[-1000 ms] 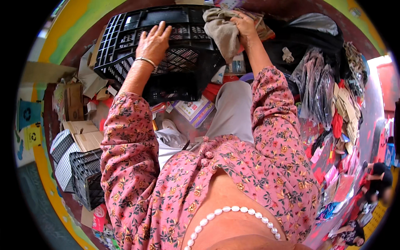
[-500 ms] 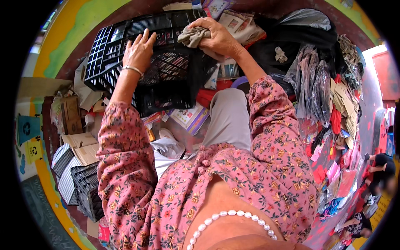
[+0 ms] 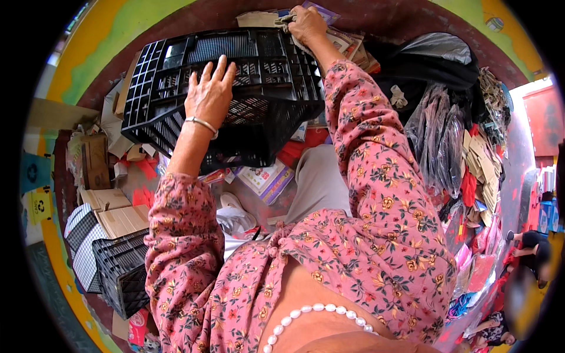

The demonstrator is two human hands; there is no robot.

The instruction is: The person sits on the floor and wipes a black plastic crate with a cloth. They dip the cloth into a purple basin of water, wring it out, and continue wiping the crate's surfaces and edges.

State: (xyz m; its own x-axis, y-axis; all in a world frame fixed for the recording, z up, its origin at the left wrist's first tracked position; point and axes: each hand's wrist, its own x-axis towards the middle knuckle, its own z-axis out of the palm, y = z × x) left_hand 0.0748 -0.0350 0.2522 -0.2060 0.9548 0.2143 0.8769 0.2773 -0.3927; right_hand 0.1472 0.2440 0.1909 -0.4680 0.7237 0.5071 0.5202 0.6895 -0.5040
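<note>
Cluttered, red-splashed floor (image 3: 519, 159) all round me, black plastic crate (image 3: 268, 44) in front.
Past my pale trouser leg (image 3: 321, 176), a purple-edged booklet (image 3: 265, 179) lies by the crate's near edge. My left hand (image 3: 209, 97) rests on the crate, its fingers spread apart. At the crate's far edge, toward the right, my right hand (image 3: 307, 26) has its fingers clamped on a bunched greyish cloth (image 3: 286, 22); whether the cloth touches the crate I cannot tell. Papers (image 3: 344, 42) lie just beside that hand, and a yellow-and-green wall (image 3: 126, 34) stands behind.
</note>
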